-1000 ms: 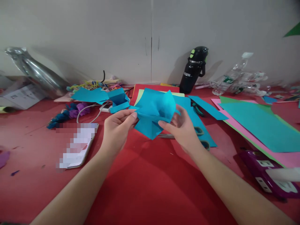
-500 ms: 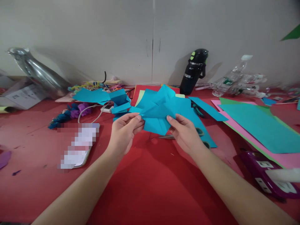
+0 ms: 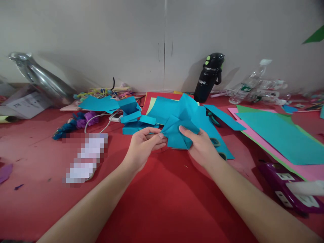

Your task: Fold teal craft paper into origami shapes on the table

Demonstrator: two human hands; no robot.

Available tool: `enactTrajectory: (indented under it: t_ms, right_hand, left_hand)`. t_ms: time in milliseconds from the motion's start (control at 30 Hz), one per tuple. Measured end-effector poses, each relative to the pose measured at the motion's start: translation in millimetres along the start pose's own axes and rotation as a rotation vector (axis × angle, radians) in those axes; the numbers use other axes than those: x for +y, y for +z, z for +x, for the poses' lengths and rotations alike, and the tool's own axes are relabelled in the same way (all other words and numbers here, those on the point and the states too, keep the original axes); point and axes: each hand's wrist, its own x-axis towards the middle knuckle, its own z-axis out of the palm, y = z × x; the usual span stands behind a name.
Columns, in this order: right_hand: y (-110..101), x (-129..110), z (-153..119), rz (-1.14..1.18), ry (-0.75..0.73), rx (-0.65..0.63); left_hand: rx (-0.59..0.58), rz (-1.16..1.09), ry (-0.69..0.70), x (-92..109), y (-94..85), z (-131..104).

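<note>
A folded piece of blue paper is held between my two hands above the red table. Its left corner is pinched by my left hand, thumb on top and fingers behind. My right hand grips the right part, its thumb pressed flat on the front and its other fingers mostly hidden behind. Upright flaps stick up from the folded paper. Behind it lie blue sheets. Scissors show partly beside my right hand, with their dark handles on a blue sheet.
On the left are a phone, folded blue strips and a metal jug. A black bottle and plastic bottles stand behind. Coloured sheets and a purple power strip are on the right.
The folded paper has turned and shifted slightly right and down. My left hand has moved right with its corner, and my right thumb now lies further over the front.
</note>
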Motion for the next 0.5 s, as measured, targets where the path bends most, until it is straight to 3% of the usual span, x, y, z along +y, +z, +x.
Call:
enactTrajectory:
  t_ms: [500]
  right_hand:
    - [-10.8,-5.7,5.7,-0.232,-0.065,0.169]
  left_hand:
    - [-0.079,-0.011,-0.129,2.6,-2.0,1.6]
